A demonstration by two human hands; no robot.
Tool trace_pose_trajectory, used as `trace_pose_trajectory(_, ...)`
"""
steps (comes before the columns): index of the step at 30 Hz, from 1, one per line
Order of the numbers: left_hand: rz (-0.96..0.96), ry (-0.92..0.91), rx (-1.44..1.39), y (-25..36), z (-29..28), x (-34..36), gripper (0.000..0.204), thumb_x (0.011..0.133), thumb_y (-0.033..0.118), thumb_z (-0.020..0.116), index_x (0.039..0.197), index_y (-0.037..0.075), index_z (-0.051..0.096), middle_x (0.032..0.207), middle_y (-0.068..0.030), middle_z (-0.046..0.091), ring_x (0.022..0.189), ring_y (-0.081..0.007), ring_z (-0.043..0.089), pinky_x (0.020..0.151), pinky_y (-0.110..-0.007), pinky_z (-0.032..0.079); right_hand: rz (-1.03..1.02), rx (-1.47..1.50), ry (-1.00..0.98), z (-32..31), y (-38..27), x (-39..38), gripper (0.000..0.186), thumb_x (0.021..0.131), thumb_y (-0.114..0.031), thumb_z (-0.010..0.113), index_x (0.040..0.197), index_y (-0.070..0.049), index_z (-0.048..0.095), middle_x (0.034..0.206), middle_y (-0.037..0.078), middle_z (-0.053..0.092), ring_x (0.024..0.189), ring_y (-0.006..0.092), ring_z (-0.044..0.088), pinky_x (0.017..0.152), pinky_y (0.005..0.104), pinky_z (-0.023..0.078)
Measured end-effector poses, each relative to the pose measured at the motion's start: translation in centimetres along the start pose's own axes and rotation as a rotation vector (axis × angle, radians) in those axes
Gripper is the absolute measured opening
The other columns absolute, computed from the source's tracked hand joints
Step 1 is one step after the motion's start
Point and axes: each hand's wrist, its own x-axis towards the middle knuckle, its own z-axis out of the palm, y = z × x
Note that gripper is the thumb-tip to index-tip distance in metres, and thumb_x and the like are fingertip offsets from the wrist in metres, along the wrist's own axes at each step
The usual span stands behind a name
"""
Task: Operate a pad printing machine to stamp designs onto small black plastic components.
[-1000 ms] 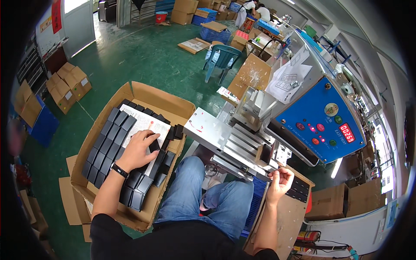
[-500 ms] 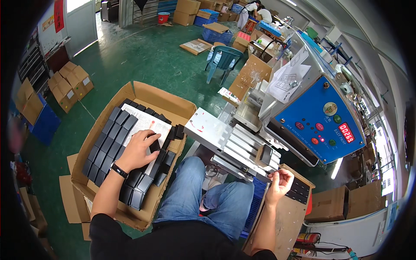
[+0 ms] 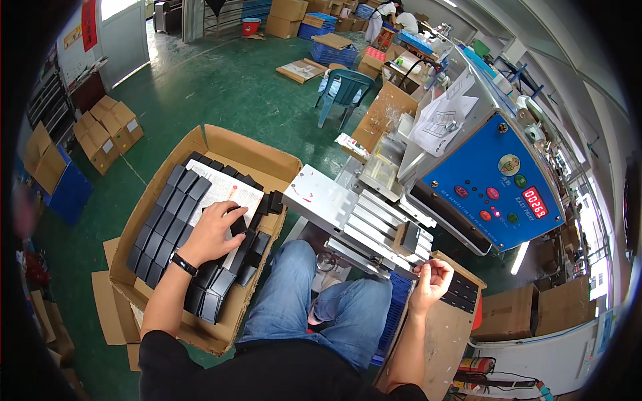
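My left hand (image 3: 215,230) reaches into an open cardboard carton (image 3: 251,152) on the left. Its thumb and fingers are closed round a small black block (image 3: 237,224), over a printed white sheet (image 3: 231,192) lying on rows of black blocks (image 3: 167,217). My right hand (image 3: 433,284) is raised by the right end of the machine's grooved metal bed (image 3: 374,224). Its fingers are curled together, and what they hold, if anything, cannot be made out. On that bed, just beyond my right hand, a black block (image 3: 412,236) sits against a brown holder (image 3: 401,238).
A blue-fronted printing machine (image 3: 488,187) with buttons and a lit red display stands at the right. A wooden board (image 3: 428,341) bearing dark pieces lies beside my right forearm. Farther off are a green plastic chair (image 3: 346,90), more cartons (image 3: 120,123) and people at work (image 3: 394,19).
Both hands keep their places. Under the blue machine's head, a pale bar shows more plainly and the metal parts behind the bed have shifted slightly.
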Motion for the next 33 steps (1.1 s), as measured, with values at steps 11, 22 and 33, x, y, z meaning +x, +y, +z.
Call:
trace_pose_trajectory(11,0.007,0.005,-0.012,0.00,0.23,-0.01,0.059,0.083,0.021,0.079,0.139,0.008,0.068,0.140,-0.0132,0.063,0.125,-0.0349,0.060,0.110,-0.044,0.048,-0.006,0.002,0.009,0.01,0.16,-0.08,0.024,0.104,0.007,0.061,0.123,-0.005,0.055,0.114,0.011,0.063,0.085,0.0167,0.064,0.078,0.0273,0.057)
trace_pose_trajectory(22,-0.002,-0.002,-0.009,0.14,0.31,-0.16,0.059,0.083,0.021,0.079,0.140,0.008,0.068,0.140,-0.0134,0.063,0.124,-0.0350,0.060,0.110,-0.044,0.048,-0.026,-0.004,0.016,-0.03,0.40,-0.11,0.024,0.104,0.009,0.061,0.124,-0.004,0.055,0.114,0.012,0.064,0.084,0.0170,0.066,0.077,0.0271,0.059)
trace_pose_trajectory(33,-0.021,-0.036,-0.008,0.43,0.24,-0.10,0.059,0.085,0.022,0.078,0.141,0.006,0.068,0.144,-0.0153,0.062,0.129,-0.0365,0.059,0.113,-0.044,0.047,-0.030,-0.008,0.038,0.23,0.31,-0.21,0.022,0.104,0.006,0.063,0.122,-0.005,0.056,0.112,0.011,0.064,0.084,0.0162,0.064,0.077,0.0271,0.057)
